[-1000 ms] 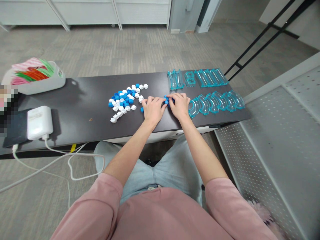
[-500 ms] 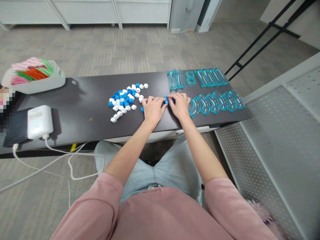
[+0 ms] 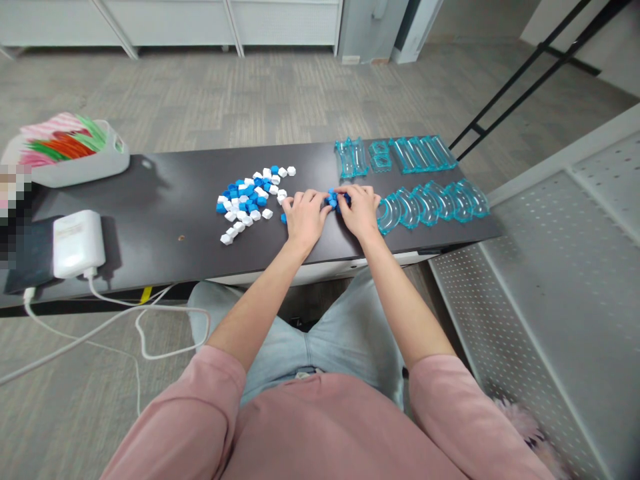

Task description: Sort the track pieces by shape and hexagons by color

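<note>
Several small blue faceted blocks [image 3: 332, 198] are clustered on the dark tabletop between my two hands. My left hand [image 3: 305, 215] is at their left side, fingers curved and thumb and fingertips against the cluster's edge. From the right, my right hand [image 3: 359, 208] pinches at the same blocks, and its fingers hide part of them. Left of my left hand lies a loose pile of white and blue faceted blocks [image 3: 245, 199]. One blue block [image 3: 283, 218] peeks out beside my left hand.
Clear teal curved pieces [image 3: 430, 203] lie in a row right of my right hand. Teal straight pieces [image 3: 423, 155] and small teal pieces [image 3: 381, 157] sit behind. At left are a white basket [image 3: 83, 170] of colourful items and a white charger [image 3: 79, 244] with cables.
My left hand has shifted very slightly left, and more of the blue blocks shows between my hands. My right hand has hardly moved.
</note>
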`<state>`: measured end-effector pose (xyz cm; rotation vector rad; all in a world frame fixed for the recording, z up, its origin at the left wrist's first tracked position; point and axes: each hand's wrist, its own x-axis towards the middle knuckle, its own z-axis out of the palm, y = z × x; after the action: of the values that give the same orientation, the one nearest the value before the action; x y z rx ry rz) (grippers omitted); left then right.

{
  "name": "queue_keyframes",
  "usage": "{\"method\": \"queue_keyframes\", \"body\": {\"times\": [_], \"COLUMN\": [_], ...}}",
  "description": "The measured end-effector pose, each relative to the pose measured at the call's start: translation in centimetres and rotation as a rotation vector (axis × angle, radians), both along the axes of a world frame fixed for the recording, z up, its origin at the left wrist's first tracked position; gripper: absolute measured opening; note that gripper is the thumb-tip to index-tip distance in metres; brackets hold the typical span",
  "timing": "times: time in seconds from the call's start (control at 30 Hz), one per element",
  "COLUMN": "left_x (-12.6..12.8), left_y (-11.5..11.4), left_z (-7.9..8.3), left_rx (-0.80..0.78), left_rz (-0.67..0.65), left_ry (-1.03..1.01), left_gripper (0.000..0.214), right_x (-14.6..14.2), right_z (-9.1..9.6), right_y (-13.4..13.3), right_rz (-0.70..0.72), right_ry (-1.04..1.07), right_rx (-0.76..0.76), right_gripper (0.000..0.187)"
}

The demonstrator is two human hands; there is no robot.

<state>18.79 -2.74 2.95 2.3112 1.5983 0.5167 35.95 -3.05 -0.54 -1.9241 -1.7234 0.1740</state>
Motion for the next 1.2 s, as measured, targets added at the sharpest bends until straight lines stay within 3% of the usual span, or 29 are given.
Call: {"method": "queue_keyframes", "body": {"times": [0.47,1.2], "left_x": [0.06,-0.09], "left_y": [0.25,0.32], "left_z": [-0.31,-0.93], "left_rx": [0.001,0.040], "left_rz": [0.003,-0.014], "left_ry": [-0.015,-0.016], "left_gripper": [0.030,0.029], "right_x": [-0.08,0.14], "right_z": [0.36,-0.38], "right_y": [-0.05,0.37], "right_rz": [-0.005,0.009], "right_ry": [-0.085,-0.035], "right_rx": [-0.051,-0.017], "right_gripper": [0.040,0.041]}}
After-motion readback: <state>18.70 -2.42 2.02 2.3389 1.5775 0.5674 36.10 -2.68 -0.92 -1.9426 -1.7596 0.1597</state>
